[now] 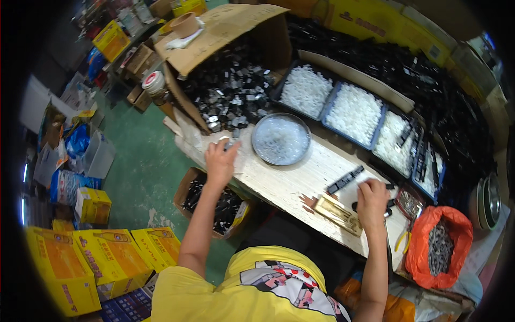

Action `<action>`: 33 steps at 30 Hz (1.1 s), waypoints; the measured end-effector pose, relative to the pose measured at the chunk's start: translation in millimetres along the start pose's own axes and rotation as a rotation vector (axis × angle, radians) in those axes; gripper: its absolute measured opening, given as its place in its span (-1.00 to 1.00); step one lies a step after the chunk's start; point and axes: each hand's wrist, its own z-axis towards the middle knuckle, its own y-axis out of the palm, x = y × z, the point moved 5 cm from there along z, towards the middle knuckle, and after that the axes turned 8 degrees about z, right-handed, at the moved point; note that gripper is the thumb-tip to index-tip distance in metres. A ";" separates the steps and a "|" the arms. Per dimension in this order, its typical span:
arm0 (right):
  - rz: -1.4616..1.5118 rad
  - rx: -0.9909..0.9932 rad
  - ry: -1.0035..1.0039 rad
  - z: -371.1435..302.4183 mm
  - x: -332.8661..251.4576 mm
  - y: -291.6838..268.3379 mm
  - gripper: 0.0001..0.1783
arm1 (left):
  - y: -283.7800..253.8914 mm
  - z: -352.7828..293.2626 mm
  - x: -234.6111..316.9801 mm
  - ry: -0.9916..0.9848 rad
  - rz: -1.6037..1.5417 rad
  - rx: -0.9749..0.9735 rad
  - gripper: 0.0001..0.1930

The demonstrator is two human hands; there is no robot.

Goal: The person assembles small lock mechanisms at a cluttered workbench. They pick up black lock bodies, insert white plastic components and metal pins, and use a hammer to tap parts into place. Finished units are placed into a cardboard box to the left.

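Note:
My left hand (pixel 220 163) is at the left end of the white worktop, by the spill of small black and silver pieces (pixel 236 102) from an open cardboard box. Its fingers are pinched around a small greyish piece (pixel 228 145), too small to name. On the right, my right hand (pixel 373 201) is closed above dark parts next to a brass-coloured block (pixel 338 214); what its fingers hold is hidden. Just beyond that block lies a black strip-shaped part (pixel 346 179). Between my hands stands a round metal dish (pixel 281 138) with small clear pieces in it.
Several blue trays of white pieces (pixel 354 115) line the back, with black parts heaped behind. An orange bag of metal pieces (pixel 440 247) and yellow-handled pliers (pixel 402 241) are at the right. Below the left edge sits a carton of black parts (pixel 214 206); yellow cartons (pixel 110 257) stand farther left.

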 end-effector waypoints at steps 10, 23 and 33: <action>-0.078 -0.156 -0.095 30.7 -15.5 28.4 -0.74 | 5.9 50.2 3.2 -0.377 0.198 -0.022 -0.59; -0.129 -0.169 -0.174 -18.5 -48.1 -32.9 -0.75 | -2.5 35.2 16.0 -0.027 -0.051 0.057 -0.80; -0.047 -0.251 -0.023 -58.4 -53.5 -4.5 -0.50 | -31.6 12.0 63.6 -0.080 -0.493 -0.007 -0.75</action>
